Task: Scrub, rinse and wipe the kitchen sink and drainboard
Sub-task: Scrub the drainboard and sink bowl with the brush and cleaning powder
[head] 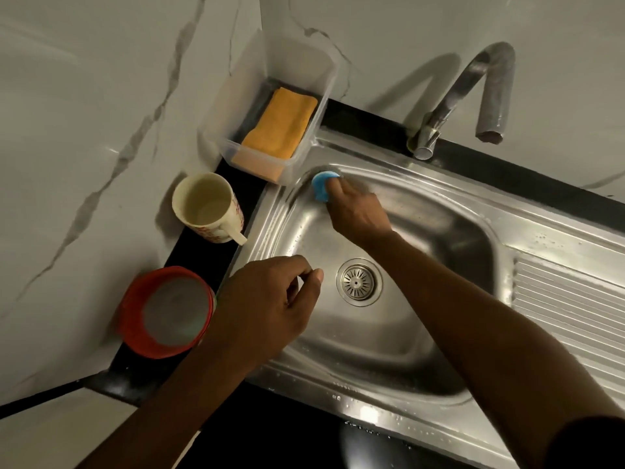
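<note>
Currently the right hand (pixel 358 214) reaches into the far left corner of the steel sink (pixel 439 231), its fingers curled round a blue scrubber (pixel 319 187) that presses against the curved wall of the basin just below the rim. The left hand (pixel 267 306) hangs above the sink's left edge with its fingers loosely bent and the thumb close to the fingertips, gripping nothing. The round drain (pixel 359 282) sits in the basin floor between the two forearms, and water drops dot the near rim. The ribbed drainboard (pixel 568 299) joins the basin on the right side. A curved metal tap (pixel 473 93) stands at the back, its spout over the far rim. On the black counter (pixel 189 255) to the left are a clear plastic box (pixel 243 96) holding a folded orange cloth (pixel 280 123), a cream mug (pixel 206 204) with red print, and a red-rimmed bowl (pixel 165 313) just beside the left wrist.
</note>
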A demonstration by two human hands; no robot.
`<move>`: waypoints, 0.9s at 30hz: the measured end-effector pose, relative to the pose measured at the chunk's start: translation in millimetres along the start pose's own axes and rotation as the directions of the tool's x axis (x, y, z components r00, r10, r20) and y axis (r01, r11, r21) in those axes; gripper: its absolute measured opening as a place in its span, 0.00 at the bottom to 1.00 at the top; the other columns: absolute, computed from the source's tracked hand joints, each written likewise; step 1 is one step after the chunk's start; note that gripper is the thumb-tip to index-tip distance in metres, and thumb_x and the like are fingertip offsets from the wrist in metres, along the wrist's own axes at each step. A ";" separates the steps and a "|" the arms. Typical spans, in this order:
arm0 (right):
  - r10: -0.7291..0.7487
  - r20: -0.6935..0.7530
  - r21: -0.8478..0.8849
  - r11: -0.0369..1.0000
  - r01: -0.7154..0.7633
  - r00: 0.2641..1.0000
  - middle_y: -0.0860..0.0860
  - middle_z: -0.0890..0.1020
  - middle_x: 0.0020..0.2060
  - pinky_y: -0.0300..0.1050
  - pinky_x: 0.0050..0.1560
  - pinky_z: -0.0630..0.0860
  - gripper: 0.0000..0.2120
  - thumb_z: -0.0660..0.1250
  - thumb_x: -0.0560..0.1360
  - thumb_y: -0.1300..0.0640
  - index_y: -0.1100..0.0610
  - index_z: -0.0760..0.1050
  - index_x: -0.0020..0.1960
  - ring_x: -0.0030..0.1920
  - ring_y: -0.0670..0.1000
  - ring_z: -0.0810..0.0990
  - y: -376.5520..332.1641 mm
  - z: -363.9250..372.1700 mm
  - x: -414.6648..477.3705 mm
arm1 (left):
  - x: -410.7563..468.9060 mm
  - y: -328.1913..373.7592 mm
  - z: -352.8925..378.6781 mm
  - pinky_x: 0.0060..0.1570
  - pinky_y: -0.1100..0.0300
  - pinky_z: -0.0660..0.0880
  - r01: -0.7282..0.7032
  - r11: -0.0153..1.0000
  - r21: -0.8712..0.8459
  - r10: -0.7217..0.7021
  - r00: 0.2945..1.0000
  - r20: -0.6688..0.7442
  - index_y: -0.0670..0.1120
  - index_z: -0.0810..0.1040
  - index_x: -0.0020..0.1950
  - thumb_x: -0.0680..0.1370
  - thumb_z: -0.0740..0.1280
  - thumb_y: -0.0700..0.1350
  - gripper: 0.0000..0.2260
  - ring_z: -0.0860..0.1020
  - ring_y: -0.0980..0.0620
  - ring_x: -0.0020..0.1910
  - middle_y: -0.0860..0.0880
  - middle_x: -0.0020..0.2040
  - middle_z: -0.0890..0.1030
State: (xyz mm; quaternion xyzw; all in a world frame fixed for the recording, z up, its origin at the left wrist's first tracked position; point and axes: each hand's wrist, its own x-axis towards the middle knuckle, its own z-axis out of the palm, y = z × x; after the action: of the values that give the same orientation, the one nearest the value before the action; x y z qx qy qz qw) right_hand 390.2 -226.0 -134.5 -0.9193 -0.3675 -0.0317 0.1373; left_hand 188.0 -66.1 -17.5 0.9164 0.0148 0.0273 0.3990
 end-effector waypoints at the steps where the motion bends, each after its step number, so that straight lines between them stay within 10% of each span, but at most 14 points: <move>1: -0.099 0.032 -0.099 0.990 0.102 0.995 0.59 0.81 0.58 0.55 0.34 0.81 0.21 0.68 0.79 0.61 0.56 0.63 0.67 0.47 0.63 0.83 11.8 4.3 0.1 | -0.5 -2.6 0.5 0.30 0.53 0.73 0.011 1.000 -0.010 -0.011 1.000 0.002 0.52 0.77 0.39 0.83 0.65 0.56 0.14 0.74 0.53 0.29 0.55 0.28 0.73; 4: -0.191 0.224 -0.287 0.924 0.252 0.956 0.58 0.79 0.59 0.49 0.27 0.73 0.24 0.68 0.76 0.61 0.55 0.64 0.69 0.39 0.63 0.82 61.0 -10.2 -24.8 | -2.2 -9.1 1.4 0.31 0.52 0.75 0.035 0.999 -0.037 -0.034 0.999 0.024 0.52 0.78 0.40 0.83 0.65 0.56 0.14 0.76 0.53 0.29 0.55 0.28 0.74; 9: 0.063 0.238 -0.446 0.893 0.052 0.969 0.59 0.80 0.56 0.50 0.27 0.74 0.19 0.68 0.78 0.61 0.58 0.64 0.65 0.36 0.60 0.81 92.5 -37.5 -90.2 | -6.7 -14.0 0.2 0.31 0.49 0.75 0.055 0.995 -0.082 -0.051 0.997 0.052 0.53 0.76 0.39 0.83 0.65 0.56 0.14 0.75 0.52 0.28 0.53 0.28 0.74; 16: -0.214 0.279 -0.264 0.920 0.290 0.936 0.57 0.78 0.58 0.52 0.31 0.77 0.20 0.63 0.78 0.60 0.57 0.65 0.69 0.41 0.62 0.81 27.8 3.1 9.0 | 0.0 -12.4 5.2 0.33 0.52 0.76 0.059 0.998 -0.036 -0.057 0.997 0.046 0.52 0.79 0.41 0.83 0.64 0.57 0.14 0.77 0.55 0.29 0.55 0.29 0.76; 19: -0.048 0.461 -0.312 0.926 0.212 0.886 0.59 0.78 0.56 0.51 0.37 0.74 0.23 0.53 0.80 0.52 0.54 0.63 0.73 0.45 0.63 0.82 46.2 -1.3 -12.1 | 4.1 -8.9 6.0 0.33 0.54 0.76 0.050 0.998 -0.038 -0.049 0.998 0.041 0.52 0.80 0.42 0.83 0.64 0.57 0.14 0.76 0.55 0.29 0.55 0.29 0.75; 23: 0.061 0.408 -0.437 0.889 0.137 0.911 0.56 0.79 0.51 0.47 0.27 0.69 0.29 0.72 0.71 0.65 0.55 0.68 0.69 0.35 0.60 0.80 86.7 -22.3 -66.8 | 4.7 -10.8 8.0 0.32 0.52 0.75 0.055 0.997 -0.060 -0.051 0.997 0.057 0.53 0.78 0.40 0.83 0.64 0.56 0.14 0.76 0.53 0.28 0.54 0.28 0.74; 27: 0.082 0.394 -0.401 0.912 0.091 0.915 0.56 0.81 0.52 0.47 0.25 0.72 0.24 0.70 0.74 0.63 0.54 0.66 0.67 0.33 0.61 0.81 78.3 -18.3 -54.8 | -1.6 -13.2 11.8 0.32 0.52 0.75 0.064 0.996 -0.069 -0.058 0.994 0.091 0.53 0.78 0.41 0.83 0.64 0.56 0.14 0.76 0.53 0.28 0.54 0.28 0.74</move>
State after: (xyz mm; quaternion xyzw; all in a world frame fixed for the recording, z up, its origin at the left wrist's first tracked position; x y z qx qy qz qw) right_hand 404.6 -321.8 -143.6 -0.9132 -0.3749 0.0812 -0.1378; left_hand 187.1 -65.8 -35.3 0.9009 0.0242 -0.0252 0.4326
